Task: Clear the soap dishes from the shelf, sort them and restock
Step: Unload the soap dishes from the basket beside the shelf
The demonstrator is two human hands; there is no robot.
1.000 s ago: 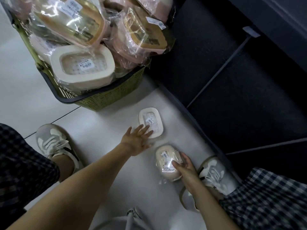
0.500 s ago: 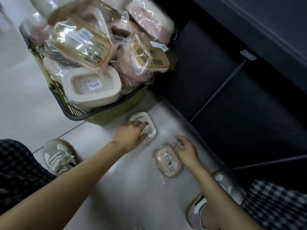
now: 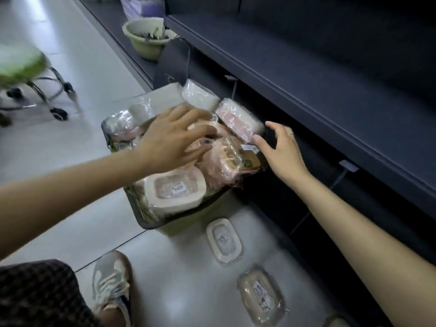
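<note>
Both hands are off the two wrapped dishes on the pale floor and up at the heaped green plastic basket (image 3: 141,215) in the middle of the frame. The left hand (image 3: 172,140) now lies spread across the wrapped pink soap dishes (image 3: 212,159) on top; the right hand (image 3: 280,152) reaches, fingers loose, toward the heap's right edge. The white oval soap dish (image 3: 224,244) and the beige oval soap dish (image 3: 260,295) now lie untouched at lower centre.
</note>
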